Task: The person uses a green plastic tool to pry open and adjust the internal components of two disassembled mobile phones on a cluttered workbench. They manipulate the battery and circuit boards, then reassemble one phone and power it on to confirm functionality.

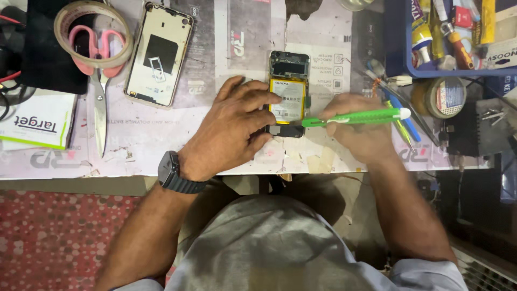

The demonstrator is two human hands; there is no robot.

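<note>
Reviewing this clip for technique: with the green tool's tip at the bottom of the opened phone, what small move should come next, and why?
Probably ease the green tool slightly further in at the lower edge of the opened phone, prying gently. The right hand holds its tip there, just below the yellow battery, while the left hand pins the phone to the table.

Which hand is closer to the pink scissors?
Left. The left hand rests on the opened phone, right of the pink scissors; the right hand is farther right.
</note>
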